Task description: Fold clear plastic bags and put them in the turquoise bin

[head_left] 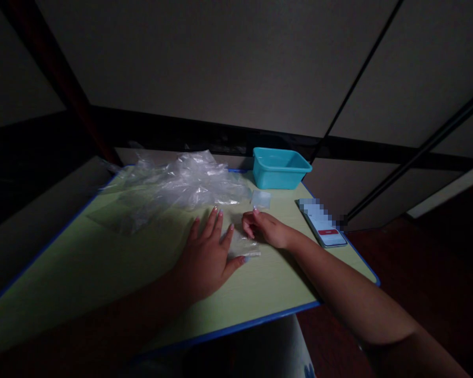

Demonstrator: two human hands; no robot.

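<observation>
Left hand (207, 257), fingers spread, presses a small clear plastic bag (244, 248) flat; right hand (266, 229) pinches its edge. Likely flimsy, slippery.

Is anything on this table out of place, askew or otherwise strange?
Nothing is spilled or broken. The phone lies askew right at the table's right edge, so it might slip off. The clear plastic bags are a loose crumpled heap, not stacked. The small clear bag at the left hand looks wrinkled.

I see one small clear plastic bag (244, 247), crinkled and glossy, lying flat on the green tabletop (102, 262) between my left hand (207, 257) and right hand (268, 230), touching both.
</observation>
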